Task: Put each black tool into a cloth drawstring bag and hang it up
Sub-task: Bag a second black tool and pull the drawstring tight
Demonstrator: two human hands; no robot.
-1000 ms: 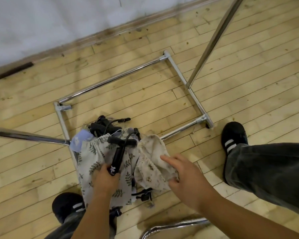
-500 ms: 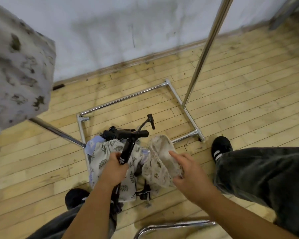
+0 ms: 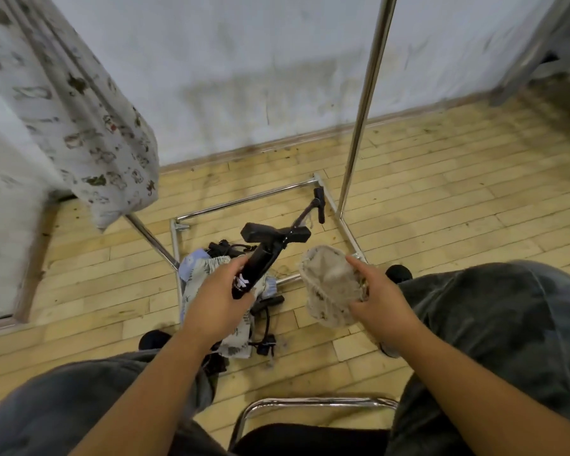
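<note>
My left hand grips the barrel of a black tool, a pump-like thing with a T-handle and a thin hose ending in a small head near the rack's base. My right hand holds a beige cloth drawstring bag by its rim, its mouth open toward the tool and a short gap apart from it. On the floor under my left hand lies a pile of leaf-print and blue cloth bags with more black tools among them.
A chrome clothes rack stands ahead: upright pole, floor frame. A printed cloth bag hangs at upper left. My knees in dark trousers flank the pile, and a chrome chair frame sits near the bottom edge. Wooden floor, white wall behind.
Both hands have risen from the floor pile, lifting the black tool and the beige bag. My view has tilted up, bringing the wall and the hanging bag into sight.
</note>
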